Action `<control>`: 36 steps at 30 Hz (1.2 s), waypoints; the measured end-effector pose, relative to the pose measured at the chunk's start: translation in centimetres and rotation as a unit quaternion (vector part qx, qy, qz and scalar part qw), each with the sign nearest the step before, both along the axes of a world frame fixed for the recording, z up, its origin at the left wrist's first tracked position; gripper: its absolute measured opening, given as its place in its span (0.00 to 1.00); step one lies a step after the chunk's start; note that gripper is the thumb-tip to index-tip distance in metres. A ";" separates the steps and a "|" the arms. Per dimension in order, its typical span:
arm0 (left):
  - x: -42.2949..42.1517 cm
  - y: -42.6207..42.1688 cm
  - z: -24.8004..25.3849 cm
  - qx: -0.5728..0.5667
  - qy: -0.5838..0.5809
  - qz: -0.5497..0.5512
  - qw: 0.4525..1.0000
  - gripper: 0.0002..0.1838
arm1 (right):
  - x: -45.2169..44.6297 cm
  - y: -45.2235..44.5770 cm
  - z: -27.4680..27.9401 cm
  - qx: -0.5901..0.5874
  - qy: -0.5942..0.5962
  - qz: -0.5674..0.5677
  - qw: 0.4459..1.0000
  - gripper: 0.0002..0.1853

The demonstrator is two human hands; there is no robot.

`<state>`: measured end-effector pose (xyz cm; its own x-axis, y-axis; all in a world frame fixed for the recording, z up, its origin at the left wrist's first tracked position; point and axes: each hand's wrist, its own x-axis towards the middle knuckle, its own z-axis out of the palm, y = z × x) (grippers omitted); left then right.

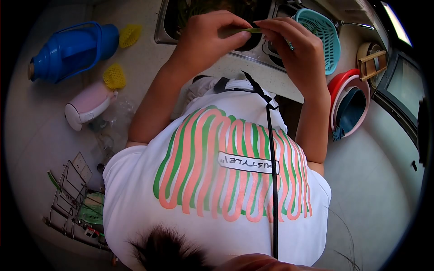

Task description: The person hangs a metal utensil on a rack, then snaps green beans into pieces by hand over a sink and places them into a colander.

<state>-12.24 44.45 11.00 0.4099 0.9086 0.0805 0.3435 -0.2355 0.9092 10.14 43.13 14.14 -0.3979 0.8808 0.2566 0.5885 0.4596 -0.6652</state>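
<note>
A thin green stalk [255, 30], whose exact kind I cannot make out, stretches between my two hands above the sink edge. My left hand [210, 38] is closed around one part of it, thumb and fingers pressed together. The fingertips of my right hand [291, 43] pinch its other end. Below and beyond my left hand, the dark sink basin [168, 27] contains dim greenish matter, perhaps leaves. Close beside my right hand sits a turquoise strainer basket [332, 43].
On the left are a blue thermos flask [68, 52], yellow mesh pieces [130, 36], a pink-and-white kettle [88, 104] and a wire rack [68, 207]. Red and pink basins [335, 86] stand at right, near a wooden-handled item [373, 61] and a window frame [393, 97].
</note>
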 end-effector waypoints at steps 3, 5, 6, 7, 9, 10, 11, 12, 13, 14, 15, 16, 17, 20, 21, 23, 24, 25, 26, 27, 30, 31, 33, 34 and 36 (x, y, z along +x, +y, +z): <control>0.1 0.0 0.0 0.001 -0.007 -0.005 1.000 0.10 | -0.1 -0.1 0.2 -0.018 0.001 -0.003 1.000 0.13; 0.2 0.0 0.0 0.003 -0.009 -0.005 1.000 0.10 | -0.3 -0.3 0.2 -0.024 0.008 -0.013 1.000 0.11; 0.2 0.0 0.1 0.002 -0.010 -0.004 1.000 0.09 | -0.4 -0.4 0.2 -0.027 0.011 -0.018 0.999 0.10; 0.3 -0.1 0.1 0.001 -0.010 -0.004 1.000 0.09 | -0.5 -0.5 0.3 -0.028 0.004 -0.016 0.999 0.09; 0.6 -0.2 0.3 0.004 -0.010 0.002 1.000 0.07 | -0.7 -0.7 0.6 -0.031 -0.010 -0.011 0.999 0.08; 0.7 -0.2 0.4 0.006 -0.010 0.005 1.000 0.07 | -0.9 -0.8 0.5 -0.023 -0.017 -0.020 0.999 0.07; 0.9 -0.3 0.3 0.017 -0.011 0.012 1.000 0.06 | -1.0 -0.9 0.3 -0.016 -0.024 -0.028 0.999 0.07; 1.0 -0.4 0.3 0.028 -0.012 0.020 0.999 0.06 | -1.1 -1.0 0.1 -0.008 -0.031 -0.037 0.999 0.06; 1.0 -0.4 0.2 0.039 -0.013 0.027 0.999 0.06 | -1.3 -1.0 -0.1 -0.001 -0.009 -0.049 0.999 0.06; 1.1 -0.4 0.1 0.050 -0.026 0.041 0.998 0.06 | -1.7 -1.1 -0.3 0.007 0.013 -0.061 0.998 0.06; 1.1 -0.4 0.0 0.061 -0.038 0.054 0.996 0.05 | -2.0 -1.2 -0.5 0.014 0.035 -0.074 0.997 0.06; 1.1 -0.4 -0.1 0.072 -0.050 0.068 0.994 0.05 | -2.4 -1.5 -0.8 0.016 0.057 -0.099 0.993 0.06; 1.1 -0.4 -0.1 0.007 -0.099 0.081 0.992 0.06 | -2.9 -1.9 -1.0 0.018 0.080 -0.124 0.989 0.06; 1.6 -0.5 -0.5 -0.138 -0.237 0.095 0.957 0.10 | -4.2 -2.4 -2.8 0.013 0.184 -0.191 0.964 0.07; 1.8 -0.5 -0.8 -0.116 -0.239 0.091 0.960 0.10 | -4.3 -2.6 -3.3 0.010 0.224 -0.212 0.951 0.07; 2.0 -0.4 -1.3 -0.072 -0.240 0.083 0.964 0.11 | -4.5 -3.1 -3.4 -0.065 0.302 -0.217 0.926 0.07; 2.0 -0.2 -1.5 -0.065 -0.238 0.088 0.965 0.12 | -4.8 -3.3 -3.4 -0.083 0.324 -0.214 0.918 0.07; 1.9 -0.1 -1.6 -0.058 -0.236 0.093 0.966 0.12 | -5.1 -3.4 -3.5 -0.100 0.345 -0.211 0.909 0.07; 2.0 0.0 -1.5 -0.051 -0.234 0.098 0.966 0.12 | -5.1 -3.6 -3.8 -0.116 0.334 -0.209 0.912 0.08; 2.1 0.0 -1.0 -0.059 -0.230 0.106 0.966 0.18 | -5.0 -3.7 -4.0 -0.109 0.306 -0.194 0.926 0.08; 2.3 0.7 -0.7 -0.105 -0.316 0.142 0.932 0.17 | -4.9 -3.8 -4.1 -0.131 0.327 -0.180 0.918 0.08; 2.0 0.6 -1.2 -0.139 -0.320 0.133 0.928 0.16 | -4.6 -3.8 -4.0 -0.134 0.330 -0.177 0.917 0.09; 1.3 0.6 -1.4 -0.206 -0.326 0.115 0.915 0.14 | -4.2 -3.7 -3.9 -0.117 0.329 -0.169 0.922 0.09; 1.1 0.5 -0.5 -0.228 -0.280 0.088 0.928 0.12 | -4.0 -3.5 -3.9 -0.096 0.325 -0.165 0.926 0.10; 0.9 -0.1 -0.1 -0.107 -0.203 0.086 0.969 0.11 | -3.4 -2.9 -4.0 -0.033 0.301 -0.152 0.941 0.12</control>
